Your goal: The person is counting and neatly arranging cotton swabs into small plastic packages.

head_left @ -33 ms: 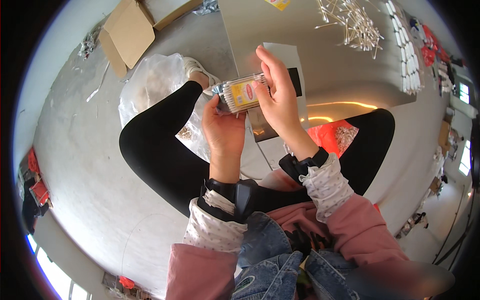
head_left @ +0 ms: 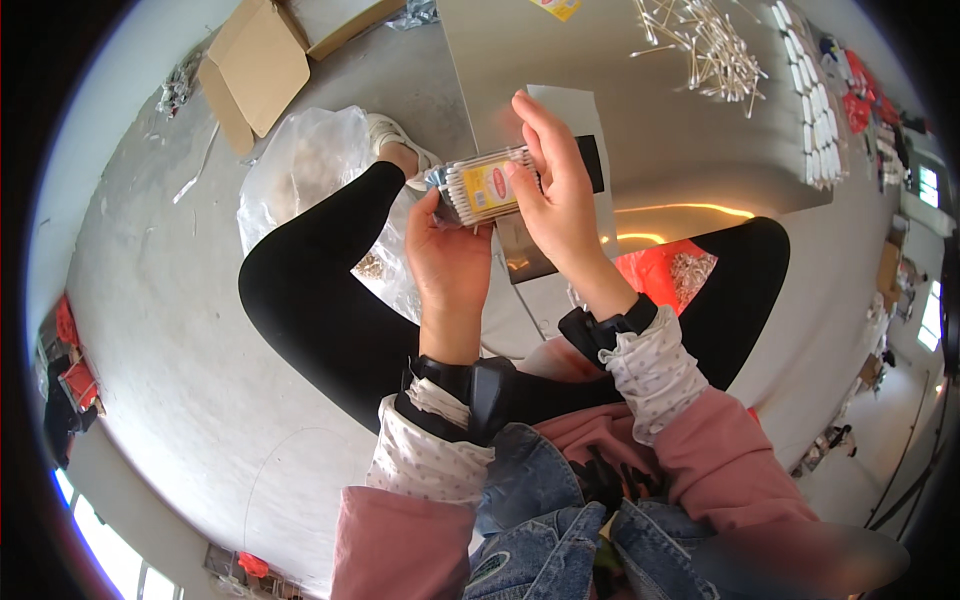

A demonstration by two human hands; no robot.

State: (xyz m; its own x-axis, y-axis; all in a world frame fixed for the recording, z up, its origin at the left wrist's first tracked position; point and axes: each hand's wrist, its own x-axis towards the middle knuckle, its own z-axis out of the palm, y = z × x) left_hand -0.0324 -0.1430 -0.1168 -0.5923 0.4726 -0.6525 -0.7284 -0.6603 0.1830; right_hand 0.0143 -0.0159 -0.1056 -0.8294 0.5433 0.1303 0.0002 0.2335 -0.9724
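Note:
A clear pack of cotton swabs (head_left: 489,187) with a yellow label on its front is held between my two hands, tilted slightly, near the table's left edge. My left hand (head_left: 448,262) grips its lower left end, thumb at the front and the other fingers hidden beneath. At the right end, my right hand (head_left: 556,195) pinches it with the thumb on the front. Its index finger points up, away from the pack, and the remaining fingers are mostly hidden. Just behind the hands lie a pale sheet (head_left: 572,105) and a dark flat piece (head_left: 592,165).
The shiny metal-topped table (head_left: 640,140) bears loose cotton swabs (head_left: 715,60), a row of white bundles (head_left: 818,110) and a yellow label (head_left: 560,8). On the floor are a clear plastic bag (head_left: 305,150) and an open cardboard box (head_left: 258,65). A red bag (head_left: 650,275) with swabs is by my right knee.

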